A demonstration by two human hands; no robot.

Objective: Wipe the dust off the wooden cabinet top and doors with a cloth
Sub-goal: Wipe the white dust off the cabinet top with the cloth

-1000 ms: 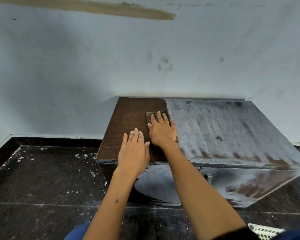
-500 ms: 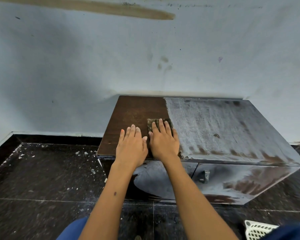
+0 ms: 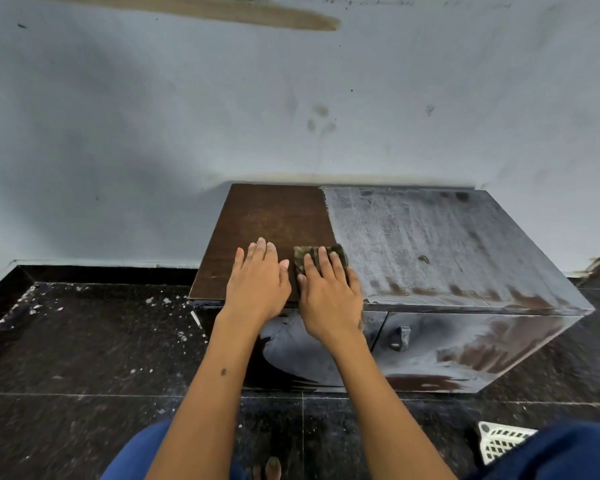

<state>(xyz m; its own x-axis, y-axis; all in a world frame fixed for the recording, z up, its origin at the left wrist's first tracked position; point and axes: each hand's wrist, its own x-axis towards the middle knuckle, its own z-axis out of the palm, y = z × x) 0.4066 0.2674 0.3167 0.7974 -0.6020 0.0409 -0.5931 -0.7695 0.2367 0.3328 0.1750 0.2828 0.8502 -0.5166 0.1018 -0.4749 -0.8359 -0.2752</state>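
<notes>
Both hands are lying flat, fingers straight: the left hand (image 3: 257,285) is resting on the wiped brown part of the cabinet top (image 3: 271,216), and the right hand (image 3: 329,292) is pressing the cloth (image 3: 321,252) down just beside it, at the dusty grey area's (image 3: 430,237) edge.

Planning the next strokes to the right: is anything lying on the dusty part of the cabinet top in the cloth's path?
Nothing visible blocks it. The right hand presses the cloth at the edge of the dusty area, which shows only dust streaks and a small dark speck. The left hand rests on the clean side.
</notes>
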